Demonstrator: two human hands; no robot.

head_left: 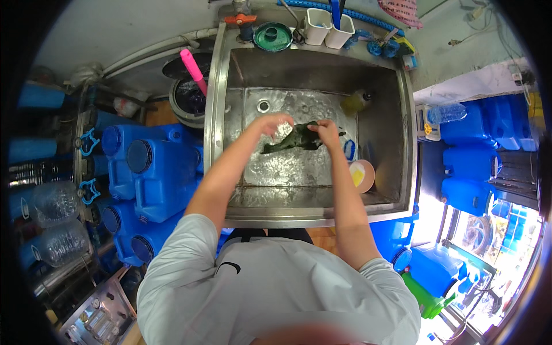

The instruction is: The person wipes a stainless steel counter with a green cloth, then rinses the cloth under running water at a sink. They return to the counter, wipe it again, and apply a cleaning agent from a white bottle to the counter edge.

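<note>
Over the bottom of a stainless steel sink point(276, 175) hangs a wet-looking dark green cloth point(300, 138). My right hand point(328, 134) pinches its upper right edge between thumb and fingers. Just off the cloth's left side, my left hand point(273, 124) has its fingers curved and apart, with nothing visible in them; it is slightly blurred. To the right of the cloth lies a blue brush point(349, 149). Closer to me sits a peach-coloured bowl point(368, 183) with a yellow sponge point(357, 175) in it. A bottle of yellow-green liquid point(356, 102) lies at the sink's far right.
Along the back ledge stand an orange-handled valve point(240, 19), a green round lid point(272, 37) and white containers point(316, 27). A pink handle point(193, 70) rises from a bin at left. Blue jugs point(164, 178) crowd the left; more blue jugs point(468, 164) stand right.
</note>
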